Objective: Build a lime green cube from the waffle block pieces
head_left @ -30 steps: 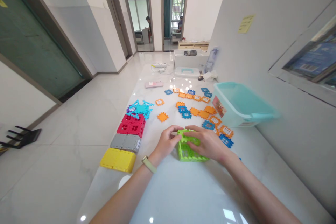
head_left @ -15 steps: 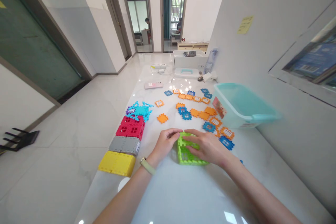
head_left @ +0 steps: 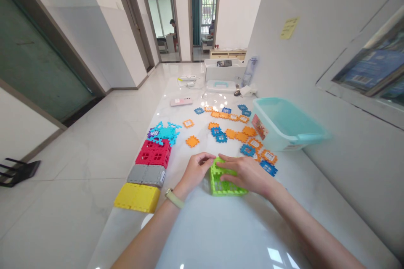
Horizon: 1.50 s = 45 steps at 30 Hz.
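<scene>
My left hand (head_left: 196, 172) and my right hand (head_left: 248, 174) both hold a lime-green box built from interlocking plastic tiles (head_left: 223, 188), standing on the white table (head_left: 195, 235). The left fingertips curl over its near-left top corner, and the right fingers lie across its top. Its inside is mostly hidden by my right hand. To the left of my left hand stand a red tile block (head_left: 153, 154), a grey one (head_left: 147, 175) and a yellow one (head_left: 137, 197). Loose orange tiles (head_left: 192, 141) and blue tiles (head_left: 221, 136) lie beyond my hands.
A turquoise plastic tub (head_left: 284, 124) stands at the right, against a grey wall. Cyan and purple tiles (head_left: 166, 133) are heaped beyond the red block. A white box (head_left: 224, 70), a pink phone (head_left: 181, 101) and a cable lie at the far end.
The whole scene has shifted slightly left and up in view as my head moved. My hands stay on the green box, which has turned very little.
</scene>
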### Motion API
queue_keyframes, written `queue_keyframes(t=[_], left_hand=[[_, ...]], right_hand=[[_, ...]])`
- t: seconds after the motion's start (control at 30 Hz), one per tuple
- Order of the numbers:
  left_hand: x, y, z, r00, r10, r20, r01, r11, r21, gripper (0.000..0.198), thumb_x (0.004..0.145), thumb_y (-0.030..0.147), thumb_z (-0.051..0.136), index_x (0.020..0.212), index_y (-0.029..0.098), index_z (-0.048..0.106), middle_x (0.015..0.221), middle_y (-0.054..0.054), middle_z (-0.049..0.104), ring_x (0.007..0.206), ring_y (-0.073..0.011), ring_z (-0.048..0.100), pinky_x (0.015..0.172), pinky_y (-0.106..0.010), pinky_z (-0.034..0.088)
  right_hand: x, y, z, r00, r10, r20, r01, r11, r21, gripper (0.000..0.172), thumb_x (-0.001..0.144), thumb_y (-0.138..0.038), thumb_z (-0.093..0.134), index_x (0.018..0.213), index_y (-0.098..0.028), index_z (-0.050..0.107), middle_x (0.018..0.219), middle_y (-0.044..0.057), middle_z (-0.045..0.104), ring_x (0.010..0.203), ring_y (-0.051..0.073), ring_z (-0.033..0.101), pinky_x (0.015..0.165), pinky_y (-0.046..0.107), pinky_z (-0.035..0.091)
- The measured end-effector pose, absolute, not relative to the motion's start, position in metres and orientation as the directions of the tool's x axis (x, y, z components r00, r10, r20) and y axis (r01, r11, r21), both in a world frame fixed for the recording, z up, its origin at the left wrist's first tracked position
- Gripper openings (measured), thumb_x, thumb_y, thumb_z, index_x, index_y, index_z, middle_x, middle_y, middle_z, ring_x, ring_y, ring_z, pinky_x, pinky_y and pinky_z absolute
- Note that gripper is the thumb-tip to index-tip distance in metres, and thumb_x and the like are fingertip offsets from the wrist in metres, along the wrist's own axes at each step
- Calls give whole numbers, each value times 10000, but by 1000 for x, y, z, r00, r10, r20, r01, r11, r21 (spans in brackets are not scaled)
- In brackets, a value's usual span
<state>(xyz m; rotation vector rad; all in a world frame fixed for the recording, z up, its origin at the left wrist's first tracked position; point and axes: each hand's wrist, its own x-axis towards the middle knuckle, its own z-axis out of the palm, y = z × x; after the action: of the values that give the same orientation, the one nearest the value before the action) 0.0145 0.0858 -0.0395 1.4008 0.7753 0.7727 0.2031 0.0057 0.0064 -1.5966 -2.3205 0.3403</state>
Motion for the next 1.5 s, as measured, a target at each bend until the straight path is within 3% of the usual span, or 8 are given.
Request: queue_keyframes(t=[0.13,0.23,0.37,0.47,0.73,0.83,1.03,1.5], left_hand=[[12,88,-43,524,851,-13,-9,21,1000,204,797,312,657,904,145,709,875,-60,710,819,-199,634,756,-288,485],[10,90,-48,479,878,17,-18,-9,1000,197,807,310,645,916,150,680,892,-56,695,838,-196,634,755,-279,484],[7,90,-52,425,903,61,63,-96,993,198,858,296,580,986,159,644,929,-57,673,849,-189,634,737,-273,482],[4,89,-50,429,897,106,158,-190,969,189,888,260,526,1016,171,633,957,-55,661,826,-175,625,702,-260,471],[-2,79,-30,531,794,297,370,-532,762,256,825,108,497,1038,194,611,1026,-30,616,567,-102,492,627,-272,453],[-6,75,-21,630,682,372,309,-659,685,291,795,128,543,1068,199,614,1133,-69,585,882,-190,600,832,-340,493],[-7,75,-13,863,406,302,141,-766,627,624,684,383,804,1241,226,573,1464,-110,407,1378,-332,314,1158,-498,273],[3,64,-23,774,573,270,339,-734,589,741,549,513,886,1143,209,567,1422,-142,399,1306,-359,339,1077,-532,362]], right_hand=[[224,10,1,102,953,285,700,135,-701,338,895,-497,576,1009,-223,737,1066,79,745,861,248,698,757,336,525],[242,14,-3,411,906,102,398,-77,-914,501,907,-594,469,732,-180,691,849,72,724,598,163,604,536,277,455],[250,13,-6,200,954,-222,-29,-221,-975,383,794,-541,668,955,-194,675,772,16,645,577,117,538,500,227,399],[248,9,-2,7,973,-233,-120,-230,-966,384,765,-415,743,1090,-241,637,896,9,643,695,123,567,576,226,426],[252,6,3,-107,984,-141,196,-118,-973,293,792,-369,696,1036,-216,644,956,22,644,728,146,575,638,275,465],[253,7,-2,-104,988,-117,352,-74,-933,310,807,-351,671,1077,-206,624,1005,38,656,741,156,597,654,287,482],[248,5,-1,-32,996,-81,532,-52,-845,241,839,-367,631,1022,-210,646,1059,66,664,885,207,650,714,313,545],[238,-3,14,-112,989,96,645,146,-750,200,878,-348,619,987,-242,750,1051,65,695,937,208,656,820,333,566]])
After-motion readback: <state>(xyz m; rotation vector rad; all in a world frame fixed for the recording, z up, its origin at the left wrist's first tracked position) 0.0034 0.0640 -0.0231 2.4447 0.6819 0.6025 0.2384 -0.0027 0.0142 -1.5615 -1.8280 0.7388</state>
